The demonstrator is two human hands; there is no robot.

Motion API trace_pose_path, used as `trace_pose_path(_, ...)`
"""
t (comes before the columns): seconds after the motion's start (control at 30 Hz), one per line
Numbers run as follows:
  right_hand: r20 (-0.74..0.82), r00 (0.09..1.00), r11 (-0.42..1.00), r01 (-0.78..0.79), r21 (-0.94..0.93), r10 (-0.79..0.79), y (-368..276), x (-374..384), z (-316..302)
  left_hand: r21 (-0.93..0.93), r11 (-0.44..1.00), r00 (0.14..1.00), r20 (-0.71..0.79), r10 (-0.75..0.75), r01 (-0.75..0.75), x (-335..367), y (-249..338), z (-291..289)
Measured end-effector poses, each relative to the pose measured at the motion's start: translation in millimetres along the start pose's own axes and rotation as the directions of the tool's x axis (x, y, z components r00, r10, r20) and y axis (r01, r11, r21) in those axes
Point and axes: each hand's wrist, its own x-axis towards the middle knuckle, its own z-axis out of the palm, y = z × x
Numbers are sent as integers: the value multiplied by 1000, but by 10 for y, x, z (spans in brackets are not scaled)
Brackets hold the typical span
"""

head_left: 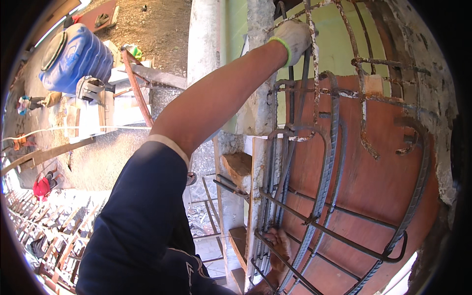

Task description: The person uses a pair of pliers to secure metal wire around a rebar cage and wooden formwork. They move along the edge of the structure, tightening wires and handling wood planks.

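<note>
My left arm reaches up across the picture, and my left hand (296, 43), in a pale glove with a yellow-green cuff, is closed round a dark rebar (306, 71) at the top of the cage. Its fingertips are partly hidden behind a rusty, mortar-spotted bar (314, 73). Low down beside the bundled upright bars is bare skin, seemingly my right hand (279, 248). Crossing bars partly cover it, and its grip cannot be made out. Large hooked ribbed bars (324, 172) and thin stirrups (344, 236) stand right of both.
A reddish-brown panel (364, 182) backs the cage, with rough concrete (437, 98) at the right. Timber blocks (237, 167) sit left of the bars. Far below are a blue tank (81, 56), planks, a person in red (43, 187) and another person (27, 104).
</note>
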Motion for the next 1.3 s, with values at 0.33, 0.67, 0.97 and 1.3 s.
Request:
trace_pose_path(0.33, -255, 959, 787, 63, 614, 122, 505, -746, -974, -569, 823, 949, -254, -187, 10, 803, -1016, 755)
trace_pose_path(0.67, -247, 968, 869, 164, 466, -51, 215, -758, -534, 257, 966, 1000, -23, -5, 11, 696, -286, 744)
trace_pose_path(0.97, -458, 888, 867, 202, 456, 34, 170, -756, -432, -373, 781, 849, 38, -527, 501, 1129, -788, 639)
trace_pose_path(1.3, -418, 908, 846, 240, 476, -22, 194, -737, -333, -280, 778, 800, 422, -427, 563, 493, -253, 218)
